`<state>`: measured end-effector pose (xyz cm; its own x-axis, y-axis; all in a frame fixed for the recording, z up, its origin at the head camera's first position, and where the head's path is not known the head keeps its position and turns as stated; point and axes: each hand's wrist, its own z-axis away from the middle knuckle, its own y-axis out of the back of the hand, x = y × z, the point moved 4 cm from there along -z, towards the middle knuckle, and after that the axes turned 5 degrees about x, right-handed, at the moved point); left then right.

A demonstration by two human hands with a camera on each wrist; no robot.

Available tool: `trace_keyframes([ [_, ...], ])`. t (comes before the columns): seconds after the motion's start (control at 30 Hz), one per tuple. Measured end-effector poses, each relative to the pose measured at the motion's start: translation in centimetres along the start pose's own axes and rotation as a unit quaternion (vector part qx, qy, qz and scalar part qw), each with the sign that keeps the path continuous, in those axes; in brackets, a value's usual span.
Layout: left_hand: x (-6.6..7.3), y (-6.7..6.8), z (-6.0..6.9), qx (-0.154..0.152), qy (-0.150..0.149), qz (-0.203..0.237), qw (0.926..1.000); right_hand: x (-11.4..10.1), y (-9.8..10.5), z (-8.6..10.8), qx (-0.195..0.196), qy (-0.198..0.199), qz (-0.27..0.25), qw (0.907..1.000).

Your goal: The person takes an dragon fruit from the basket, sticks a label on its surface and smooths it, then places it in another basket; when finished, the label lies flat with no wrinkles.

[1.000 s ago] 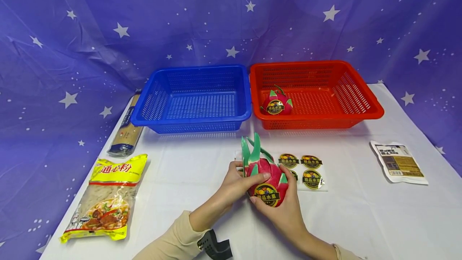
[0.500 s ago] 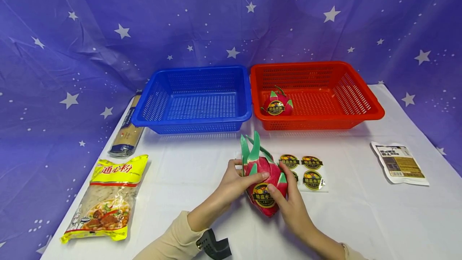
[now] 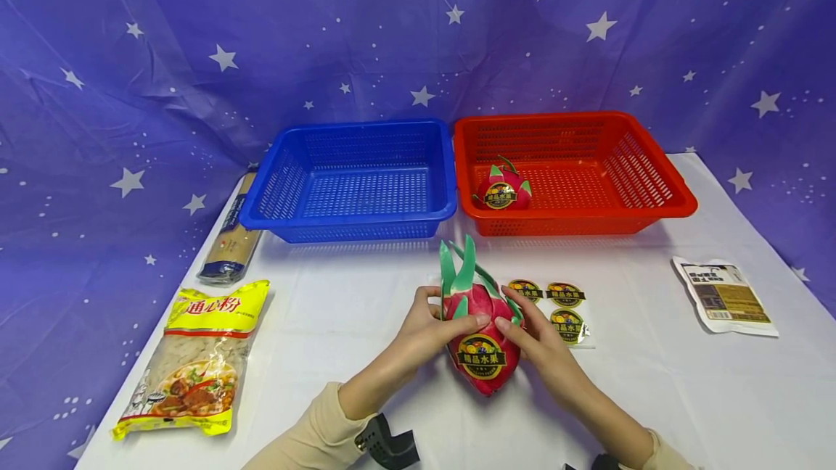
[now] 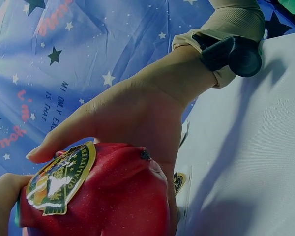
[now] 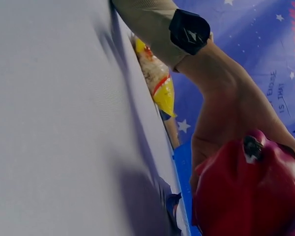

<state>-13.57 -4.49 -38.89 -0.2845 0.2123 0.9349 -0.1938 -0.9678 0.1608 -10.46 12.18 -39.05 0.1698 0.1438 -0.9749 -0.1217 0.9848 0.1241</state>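
Note:
Both hands hold a pink-red dragon fruit with green leaf tips point(image 3: 472, 303) over the white table, its leaves pointing away from me. A round black-and-gold label point(image 3: 481, 356) sits on its upper side. My left hand point(image 3: 424, 328) grips the left side, thumb on top. The right hand point(image 3: 548, 347) grips the right side, its thumb close to the left one above the label. The other fingers are partly hidden behind the fruit. Just beyond lies a sheet of round labels point(image 3: 588, 310), partly covered by fruit and hands. The left wrist view shows the label point(image 4: 64, 182) close up.
A blue basket point(image 3: 349, 225) and a red basket point(image 3: 575, 225) stand side by side at the back. Another labelled dragon fruit point(image 3: 516, 191) lies in the red one. Bagged macaroni point(image 3: 199, 361) and a brown packet point(image 3: 228, 245) lie left, a white-and-brown pouch point(image 3: 725, 296) right.
The right thumb has moved from under the fruit's lower end, across the label, to above it. The fruit has turned slightly, so its lower tip shows. My left hand has kept its grip.

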Motion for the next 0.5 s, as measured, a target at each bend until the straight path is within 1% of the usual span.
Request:
trace_keyframes([
  [0.17, -0.02, -0.12, 0.03, -0.011, 0.001, 0.0, 0.9999, -0.13, 0.26, 0.03, -0.014, -0.006, -0.012, 0.9998],
  [0.4, -0.05, -0.39, 0.03, -0.015, -0.004, -0.014, 0.9998, 0.12, 0.68, 0.14, -0.015, -0.028, -0.006, 0.9995],
  [0.5, -0.04, -0.52, 0.01, -0.022, -0.007, -0.019, 0.9996, 0.15, 0.77, 0.14, -0.025, -0.026, -0.017, 0.9992],
])
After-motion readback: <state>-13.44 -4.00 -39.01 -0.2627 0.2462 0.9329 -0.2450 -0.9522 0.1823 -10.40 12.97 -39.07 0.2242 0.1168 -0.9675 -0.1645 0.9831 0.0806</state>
